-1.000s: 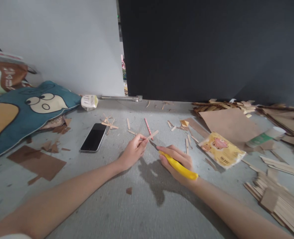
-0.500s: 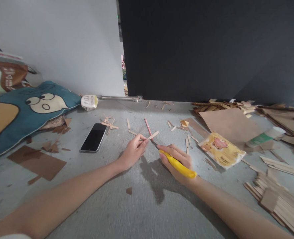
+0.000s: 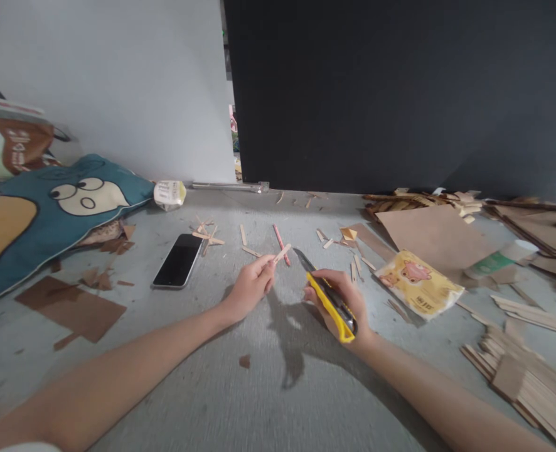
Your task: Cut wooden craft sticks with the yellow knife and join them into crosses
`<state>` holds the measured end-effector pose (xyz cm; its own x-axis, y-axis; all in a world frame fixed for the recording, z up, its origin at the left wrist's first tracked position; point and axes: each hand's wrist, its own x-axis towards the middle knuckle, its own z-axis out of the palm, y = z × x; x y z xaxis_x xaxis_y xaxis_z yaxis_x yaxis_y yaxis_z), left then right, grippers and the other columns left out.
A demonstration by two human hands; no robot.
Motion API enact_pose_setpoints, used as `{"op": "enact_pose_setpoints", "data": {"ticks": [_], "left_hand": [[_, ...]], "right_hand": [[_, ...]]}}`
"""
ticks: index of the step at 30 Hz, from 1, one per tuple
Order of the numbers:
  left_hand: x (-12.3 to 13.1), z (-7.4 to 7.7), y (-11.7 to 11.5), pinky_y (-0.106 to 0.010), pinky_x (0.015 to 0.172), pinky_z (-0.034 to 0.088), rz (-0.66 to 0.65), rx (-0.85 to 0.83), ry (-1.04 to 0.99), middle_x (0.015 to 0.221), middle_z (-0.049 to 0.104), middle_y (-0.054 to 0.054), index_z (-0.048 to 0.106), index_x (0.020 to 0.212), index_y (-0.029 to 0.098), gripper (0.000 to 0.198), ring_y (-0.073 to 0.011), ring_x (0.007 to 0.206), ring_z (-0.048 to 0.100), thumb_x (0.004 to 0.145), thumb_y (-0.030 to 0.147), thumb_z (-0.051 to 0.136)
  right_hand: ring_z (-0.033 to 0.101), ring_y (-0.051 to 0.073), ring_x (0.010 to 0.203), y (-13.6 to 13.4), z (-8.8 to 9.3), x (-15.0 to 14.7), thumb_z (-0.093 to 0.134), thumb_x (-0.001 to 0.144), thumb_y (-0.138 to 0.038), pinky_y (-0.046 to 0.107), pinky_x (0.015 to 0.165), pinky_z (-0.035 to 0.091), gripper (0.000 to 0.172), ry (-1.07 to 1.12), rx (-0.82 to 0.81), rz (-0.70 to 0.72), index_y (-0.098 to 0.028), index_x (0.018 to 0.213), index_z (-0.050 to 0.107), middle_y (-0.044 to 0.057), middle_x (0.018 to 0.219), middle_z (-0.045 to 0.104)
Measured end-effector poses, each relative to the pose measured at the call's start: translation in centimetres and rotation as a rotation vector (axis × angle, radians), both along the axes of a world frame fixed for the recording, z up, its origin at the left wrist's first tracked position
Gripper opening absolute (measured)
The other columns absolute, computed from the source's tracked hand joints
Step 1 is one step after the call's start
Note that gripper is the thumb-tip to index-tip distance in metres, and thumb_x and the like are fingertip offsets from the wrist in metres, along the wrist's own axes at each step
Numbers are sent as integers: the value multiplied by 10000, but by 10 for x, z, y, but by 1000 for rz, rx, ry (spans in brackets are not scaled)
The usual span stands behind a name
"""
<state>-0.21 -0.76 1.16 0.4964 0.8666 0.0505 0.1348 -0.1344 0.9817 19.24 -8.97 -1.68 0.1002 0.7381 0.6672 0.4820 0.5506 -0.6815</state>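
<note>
My left hand pinches a thin cardboard strip between thumb and fingers, lifted slightly off the grey floor. My right hand grips a yellow utility knife, its blade out and pointing up and away to the left. The blade tip is a little right of the strip and not touching it. A pink pencil lies on the floor just beyond the strip.
A black phone lies left of my hands, next to a blue cartoon cushion. Small cardboard strips litter the floor ahead. A yellow tissue pack, brown cardboard sheets and stacked cut strips lie at right.
My right hand has drawn the knife away from the strip and turned it blade-up. My left hand has raised the strip slightly, still pinched.
</note>
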Motion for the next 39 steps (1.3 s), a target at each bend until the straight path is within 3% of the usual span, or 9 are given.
{"op": "enact_pose_setpoints", "data": {"ticks": [3,7,30,39], "left_hand": [[1,-2,0,-222,488,288,-10,-12,-25,581,409,86,606,1210,167,439,-100,488,338,991,521,468],[2,-2,-1,-220,489,299,3,-22,-44,612,421,88,580,1220,181,403,-95,491,348,982,491,482],[1,-4,-3,-239,544,331,-4,117,33,614,460,85,548,1212,187,398,-107,519,380,1026,528,458],[-2,-1,-8,-262,603,347,57,346,347,643,491,54,570,1323,181,398,-152,592,481,1065,398,357]], "right_hand": [[712,180,787,0,12,-1,655,981,-208,303,707,598,139,-146,129,18,-257,1108,633,46,927,708],[705,174,791,-2,19,-2,637,954,-129,296,706,605,223,-198,177,48,-244,1145,642,58,954,690],[710,167,803,-1,15,-5,602,943,-64,307,730,621,315,-233,167,116,-236,1204,642,74,1003,685],[698,163,799,-2,10,-6,593,950,-67,292,702,621,297,-254,119,138,-231,1195,627,76,1022,669]]}}
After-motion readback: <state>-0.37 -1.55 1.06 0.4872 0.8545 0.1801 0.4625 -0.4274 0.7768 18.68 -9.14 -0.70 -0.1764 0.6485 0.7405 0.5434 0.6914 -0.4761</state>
